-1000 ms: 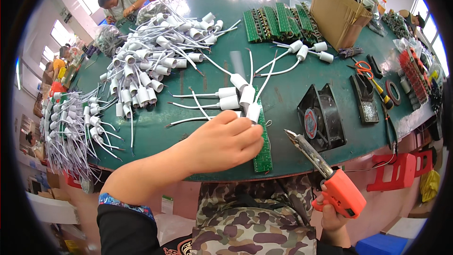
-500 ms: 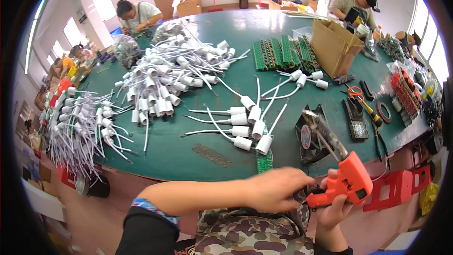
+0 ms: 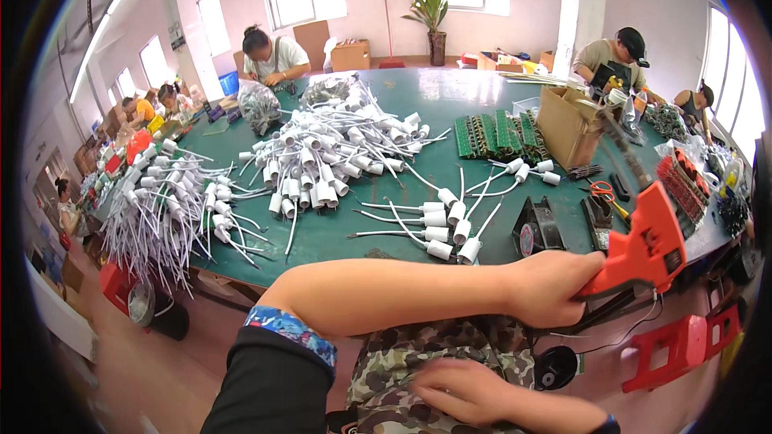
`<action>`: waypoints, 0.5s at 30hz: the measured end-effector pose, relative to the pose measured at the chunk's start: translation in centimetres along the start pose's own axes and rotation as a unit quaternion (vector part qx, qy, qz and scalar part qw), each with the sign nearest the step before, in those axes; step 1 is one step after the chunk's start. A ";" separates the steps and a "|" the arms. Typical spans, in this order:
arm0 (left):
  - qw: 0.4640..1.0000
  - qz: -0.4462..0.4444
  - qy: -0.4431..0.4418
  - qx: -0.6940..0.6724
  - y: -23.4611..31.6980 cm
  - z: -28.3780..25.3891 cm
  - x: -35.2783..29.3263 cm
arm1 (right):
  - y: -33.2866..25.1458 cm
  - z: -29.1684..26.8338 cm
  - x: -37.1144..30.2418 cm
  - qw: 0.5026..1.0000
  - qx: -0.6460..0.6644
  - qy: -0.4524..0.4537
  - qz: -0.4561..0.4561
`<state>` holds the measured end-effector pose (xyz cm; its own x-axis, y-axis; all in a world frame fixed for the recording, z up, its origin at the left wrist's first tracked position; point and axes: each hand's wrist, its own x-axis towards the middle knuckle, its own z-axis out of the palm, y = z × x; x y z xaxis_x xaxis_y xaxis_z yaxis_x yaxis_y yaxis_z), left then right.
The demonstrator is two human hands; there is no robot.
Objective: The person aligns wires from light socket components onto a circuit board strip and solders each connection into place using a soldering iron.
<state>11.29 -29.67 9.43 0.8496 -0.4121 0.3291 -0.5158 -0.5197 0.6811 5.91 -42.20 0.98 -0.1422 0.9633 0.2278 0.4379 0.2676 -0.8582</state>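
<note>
My left arm reaches across to the right, and my left hand [image 3: 555, 285] is closed round the grip of a red soldering gun [image 3: 650, 233]. The gun's metal barrel points up and away, over the table's right side. Low over the camouflage cloth on my lap [image 3: 402, 354] is my right hand [image 3: 462, 392], holding nothing, its fingers stretched out and somewhat blurred. Beyond my left forearm, several white lamp sockets with wire leads [image 3: 438, 219] lie grouped on the green table [image 3: 338, 229]. A small black fan [image 3: 540, 225] stands right of them.
A big heap of white wired sockets [image 3: 314, 153] and another bundle [image 3: 161, 201] fill the left. Green circuit boards [image 3: 498, 135], a cardboard box [image 3: 567, 124] and orange-handled scissors [image 3: 601, 189] are at the right. Red stools [image 3: 671, 354] stand below. Co-workers sit around the table.
The soldering gun has passed from my right hand to my left and moved up and right. My right hand has dropped to my lap. The view has tilted upward.
</note>
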 end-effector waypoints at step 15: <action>0.995 0.061 -0.062 0.049 6.3 6.1 8.7 | 8.1 14.2 16.7 0.957 -0.026 -0.039 -0.287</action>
<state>14.80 -41.07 12.59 0.7628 -0.5627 0.3187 -0.6280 -0.5271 0.5725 -5.53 -24.27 -8.71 -0.4373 0.6537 0.6176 0.3114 0.7544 -0.5779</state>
